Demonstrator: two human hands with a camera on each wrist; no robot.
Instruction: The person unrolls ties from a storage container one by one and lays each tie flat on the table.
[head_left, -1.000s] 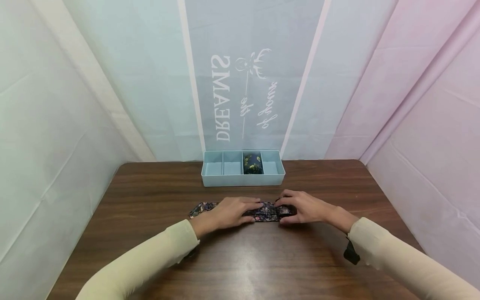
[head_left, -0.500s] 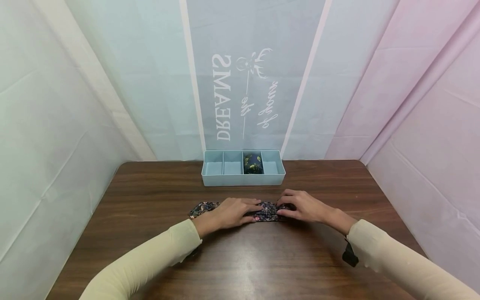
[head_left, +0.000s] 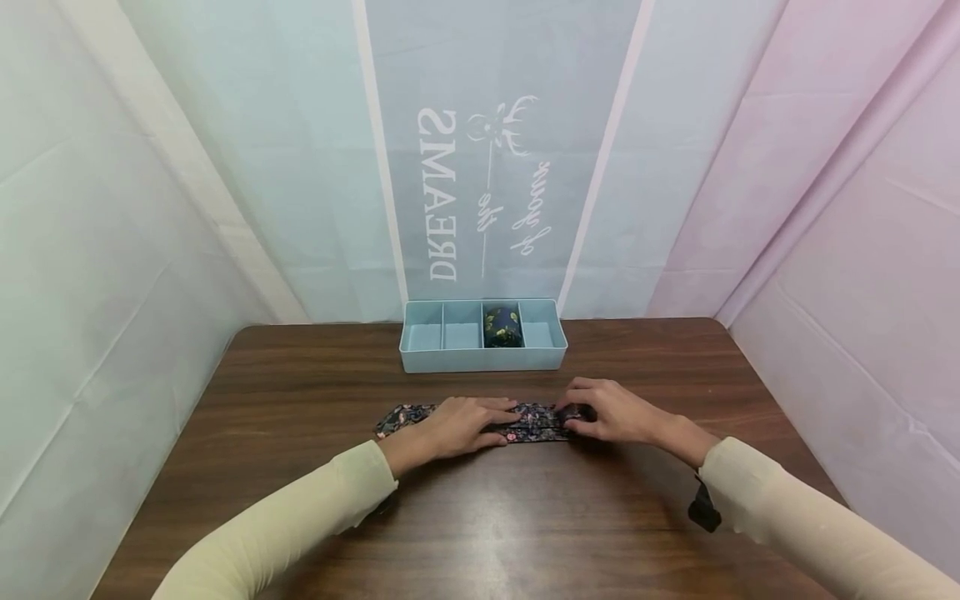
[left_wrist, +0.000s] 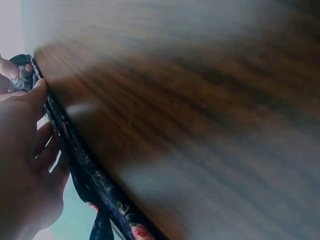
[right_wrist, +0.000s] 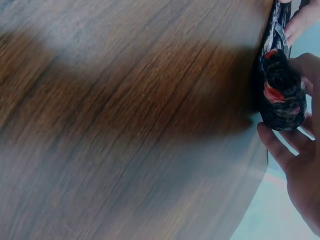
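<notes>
A dark floral necktie (head_left: 542, 423) lies across the wooden table, its pointed end at the left and its other end rolled up at the right. My left hand (head_left: 461, 423) rests on the flat stretch with fairly straight fingers pressing it down. At the right, my right hand (head_left: 618, 411) holds the rolled end between thumb and curled fingers. In the right wrist view the roll (right_wrist: 282, 97) shows its spiral side, with the fingers around it. The left wrist view shows the tie's edge (left_wrist: 95, 177) running along the table beneath the left hand.
A light blue tray (head_left: 483, 360) with several compartments stands at the table's back edge. One compartment holds a rolled navy tie (head_left: 502, 327) with yellow flowers. Behind it hangs a printed curtain (head_left: 495, 167), and pale cloth walls flank both sides.
My right thumb has moved in from the tie's front edge to the roll, and the right fingers have drawn closer together, slightly farther right along the tie. The left hand stays in place.
</notes>
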